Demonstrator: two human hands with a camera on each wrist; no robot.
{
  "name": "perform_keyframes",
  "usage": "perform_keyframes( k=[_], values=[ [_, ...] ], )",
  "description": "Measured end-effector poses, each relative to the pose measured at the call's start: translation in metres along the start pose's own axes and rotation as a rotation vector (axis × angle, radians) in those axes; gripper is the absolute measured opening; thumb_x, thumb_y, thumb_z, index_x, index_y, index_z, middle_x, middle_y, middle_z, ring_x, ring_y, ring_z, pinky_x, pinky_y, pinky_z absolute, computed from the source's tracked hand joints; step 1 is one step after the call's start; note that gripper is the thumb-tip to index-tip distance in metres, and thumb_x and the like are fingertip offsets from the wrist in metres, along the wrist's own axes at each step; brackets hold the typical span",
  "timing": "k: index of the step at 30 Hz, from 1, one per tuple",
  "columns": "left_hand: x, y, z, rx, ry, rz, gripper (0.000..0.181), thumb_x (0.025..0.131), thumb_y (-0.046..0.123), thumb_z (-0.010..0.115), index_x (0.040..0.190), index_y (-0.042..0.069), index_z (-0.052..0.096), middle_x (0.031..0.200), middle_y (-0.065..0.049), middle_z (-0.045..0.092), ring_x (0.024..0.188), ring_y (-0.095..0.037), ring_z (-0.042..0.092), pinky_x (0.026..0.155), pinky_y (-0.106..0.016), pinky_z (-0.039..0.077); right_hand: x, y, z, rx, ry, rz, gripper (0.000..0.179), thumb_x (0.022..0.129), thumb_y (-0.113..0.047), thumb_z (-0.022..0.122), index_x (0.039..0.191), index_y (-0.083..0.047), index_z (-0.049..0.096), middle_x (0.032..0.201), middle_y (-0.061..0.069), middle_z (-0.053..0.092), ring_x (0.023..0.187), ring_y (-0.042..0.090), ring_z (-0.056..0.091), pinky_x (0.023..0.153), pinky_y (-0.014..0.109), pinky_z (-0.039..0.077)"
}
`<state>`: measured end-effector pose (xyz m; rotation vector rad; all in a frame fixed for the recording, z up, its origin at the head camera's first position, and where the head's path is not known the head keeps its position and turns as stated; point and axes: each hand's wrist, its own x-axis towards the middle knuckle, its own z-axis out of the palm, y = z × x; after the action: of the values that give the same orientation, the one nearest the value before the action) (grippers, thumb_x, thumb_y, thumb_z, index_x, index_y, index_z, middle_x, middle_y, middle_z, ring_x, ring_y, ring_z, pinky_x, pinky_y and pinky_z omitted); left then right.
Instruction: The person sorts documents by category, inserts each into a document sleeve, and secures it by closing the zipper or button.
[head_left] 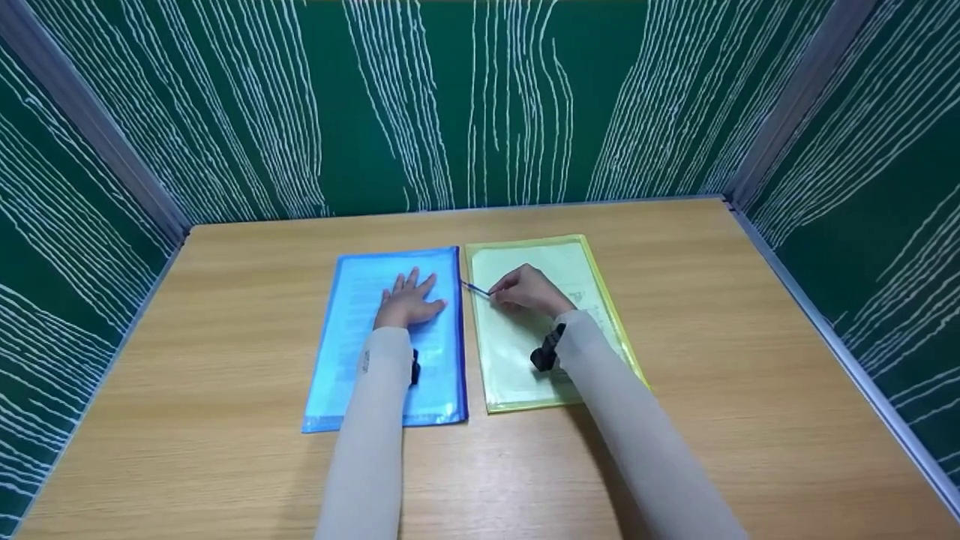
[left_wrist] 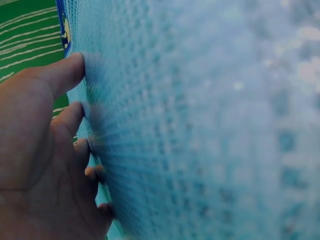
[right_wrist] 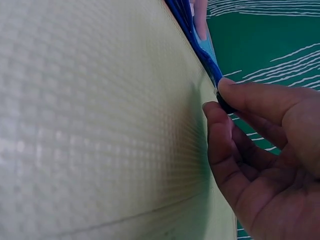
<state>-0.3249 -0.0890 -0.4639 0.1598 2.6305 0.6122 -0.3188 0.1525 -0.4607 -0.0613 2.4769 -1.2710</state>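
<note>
A blue mesh zip pouch (head_left: 435, 390) with a printed sheet showing through lies flat on the table. My left hand (head_left: 409, 304) rests on it with fingers spread; the left wrist view has the fingertips on its woven mesh surface (left_wrist: 150, 125). Between thumb and fingertips, my right hand (head_left: 525, 291) pinches the end of a thin blue zipper pull (head_left: 475, 288) that reaches out from the pouch's right edge. In the right wrist view, the dark tip of the zipper pull (right_wrist: 226, 104) shows at the fingertips. Below this hand lies a yellow-edged mesh pouch (head_left: 517, 375) holding paper.
Both pouches lie side by side on a wooden table (head_left: 225, 337), a narrow gap between them. Green panels with white wavy lines (head_left: 360, 180) stand at the back and both sides, joined by grey posts (head_left: 795, 97). A small black camera (head_left: 547, 352) is on the right wrist.
</note>
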Motion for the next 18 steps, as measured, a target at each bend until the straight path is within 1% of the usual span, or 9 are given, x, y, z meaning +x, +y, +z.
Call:
perform_keyframes(
  k=[5, 10, 14, 18],
  values=[
    [-0.0013, -0.0004, -0.0010, 0.006, 0.002, 0.006, 0.068, 0.097, 0.051, 0.044, 0.155, 0.028, 0.016, 0.163, -0.004, -0.004, 0.149, -0.031, -0.011, 0.119, -0.054, -0.006, -0.0020, 0.0004, 0.0006, -0.012, -0.005, -0.031, 0.015, 0.086, -0.018, 0.070, 0.098, -0.011, 0.076, 0.089, 0.004, 0.070, 0.075, 0.014, 0.058, 0.069, 0.026, 0.050],
    [-0.0015, 0.0001, -0.0022, 0.027, -0.001, 0.007, 0.068, 0.097, 0.051, 0.043, 0.155, 0.027, 0.016, 0.163, -0.004, -0.003, 0.149, -0.030, -0.011, 0.119, -0.054, -0.005, -0.0027, -0.0006, 0.0013, -0.012, -0.012, -0.058, 0.016, 0.086, -0.015, 0.069, 0.098, -0.007, 0.076, 0.083, 0.003, 0.070, 0.069, 0.012, 0.057, 0.065, 0.023, 0.050],
    [-0.0006, 0.0008, -0.0020, 0.019, -0.009, -0.010, 0.068, 0.097, 0.052, 0.043, 0.155, 0.028, 0.015, 0.163, -0.003, -0.004, 0.149, -0.030, -0.012, 0.119, -0.053, -0.006, -0.0033, -0.0017, 0.0015, -0.018, -0.011, -0.052, 0.016, 0.086, -0.014, 0.069, 0.097, -0.007, 0.076, 0.081, 0.002, 0.069, 0.068, 0.012, 0.056, 0.063, 0.023, 0.049],
    [0.0008, 0.0013, -0.0011, -0.007, -0.004, -0.026, 0.068, 0.097, 0.052, 0.043, 0.155, 0.030, 0.015, 0.163, -0.002, -0.005, 0.149, -0.030, -0.013, 0.119, -0.053, -0.007, -0.0040, -0.0016, 0.0021, -0.041, -0.018, -0.037, 0.015, 0.085, -0.017, 0.070, 0.096, -0.009, 0.077, 0.083, 0.001, 0.069, 0.069, 0.012, 0.055, 0.062, 0.022, 0.047]
  ],
)
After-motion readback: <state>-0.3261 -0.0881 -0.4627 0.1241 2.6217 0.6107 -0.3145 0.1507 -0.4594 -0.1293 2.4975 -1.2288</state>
